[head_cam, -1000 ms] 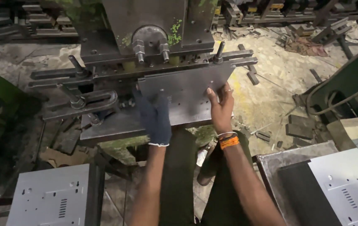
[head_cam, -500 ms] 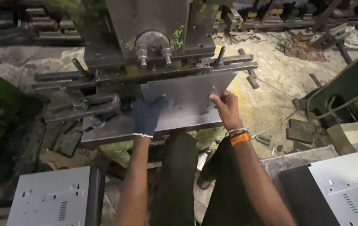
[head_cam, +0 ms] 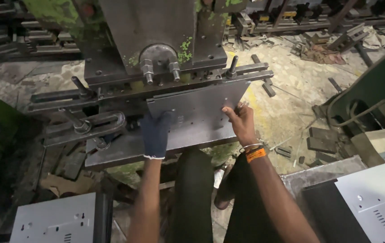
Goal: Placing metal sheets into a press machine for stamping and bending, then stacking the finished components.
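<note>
Since a second ago my hands have slid the grey metal sheet [head_cam: 199, 108] deeper under the press head [head_cam: 156, 31] at upper centre. My gloved left hand [head_cam: 155, 134] pinches its lower left edge; my bare right hand [head_cam: 241, 122] clamps its right edge. I judge it's being seated; next, alignment against the stops.

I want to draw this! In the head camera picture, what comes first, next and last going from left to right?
Grey panel stack → curved clamp → gloved left hand → metal sheet → bare right hand → white panel.
</note>
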